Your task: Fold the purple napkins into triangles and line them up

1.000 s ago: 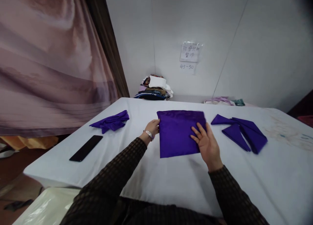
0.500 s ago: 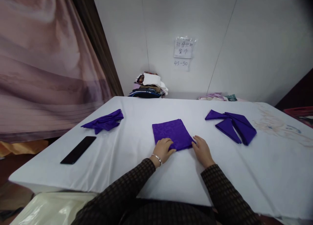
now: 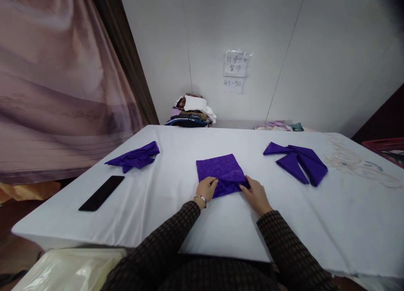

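A folded purple cloth napkin (image 3: 221, 169) lies in the middle of the white-covered table (image 3: 176, 215). My left hand (image 3: 206, 187) pinches its near left corner, fingers closed on the cloth. At the near right corner my right hand (image 3: 255, 193) grips the edge the same way, and the near edge is lifted a little between both hands. A bracelet sits on my left wrist.
A crumpled purple napkin (image 3: 135, 156) lies at the left, with a black phone (image 3: 101, 193) nearer the table's left edge. Folded purple napkins (image 3: 299, 160) lie at the right. Piles of cloth (image 3: 191, 111) rest by the far wall. A curtain (image 3: 57, 80) hangs left.
The large purple cloth has been folded to a smaller rectangle. Both hands moved from its sides to its near corners and now grip and lift the near edge.
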`<state>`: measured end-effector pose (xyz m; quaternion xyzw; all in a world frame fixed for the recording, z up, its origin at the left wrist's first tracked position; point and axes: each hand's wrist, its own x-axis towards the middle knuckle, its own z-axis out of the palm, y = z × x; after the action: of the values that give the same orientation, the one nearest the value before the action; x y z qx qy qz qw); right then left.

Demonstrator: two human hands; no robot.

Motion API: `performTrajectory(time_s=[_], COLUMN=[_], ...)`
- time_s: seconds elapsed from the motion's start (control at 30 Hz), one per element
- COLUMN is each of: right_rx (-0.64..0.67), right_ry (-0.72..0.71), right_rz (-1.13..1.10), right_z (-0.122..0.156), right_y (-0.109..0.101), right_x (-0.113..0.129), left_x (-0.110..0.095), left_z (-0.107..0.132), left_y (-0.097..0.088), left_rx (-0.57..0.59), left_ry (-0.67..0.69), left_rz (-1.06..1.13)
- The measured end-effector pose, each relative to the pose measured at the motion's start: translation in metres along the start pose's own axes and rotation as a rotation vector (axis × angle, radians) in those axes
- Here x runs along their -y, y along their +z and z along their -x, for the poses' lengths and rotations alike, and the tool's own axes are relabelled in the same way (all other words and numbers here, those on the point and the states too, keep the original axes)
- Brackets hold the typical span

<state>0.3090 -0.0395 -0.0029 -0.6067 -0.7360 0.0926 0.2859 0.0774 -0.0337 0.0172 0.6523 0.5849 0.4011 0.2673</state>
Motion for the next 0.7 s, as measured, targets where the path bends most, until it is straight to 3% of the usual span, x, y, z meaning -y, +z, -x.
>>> performTrajectory(time_s=[0.17,0.33,0.47,0.53,0.63,0.7], right_rx=[0.046,0.071,0.075,0.070,0.067,0.075], right_ry=[-0.032,-0.049,-0.074,-0.090,-0.117,-0.133], right_rz=[0.084,0.143,0.159,0.159,0.150,0.151], right_z=[0.000,0.002,0.003,0.004,0.006,0.007], right_y=[0.002,0.002,0.002,0.004,0.008,0.009], right_x=[-0.002,0.000,0.001,0.001,-0.001,-0.002], left_x=[0.010,0.043,0.064,0.067,0.069,0.070], left_z=[0.002,0.040,0.078,0.087,0.087,0.082], left_y=[-0.030,-0.081,-0.108,-0.114,-0.119,-0.122], left_rx=[-0.309,-0.565,-0.521,-0.491,-0.514,-0.529], left_ry=[-0.238,-0.440,-0.631,-0.654,-0.572,-0.463], left_rz=[0.378,0.670,0.701,0.713,0.583,0.362])
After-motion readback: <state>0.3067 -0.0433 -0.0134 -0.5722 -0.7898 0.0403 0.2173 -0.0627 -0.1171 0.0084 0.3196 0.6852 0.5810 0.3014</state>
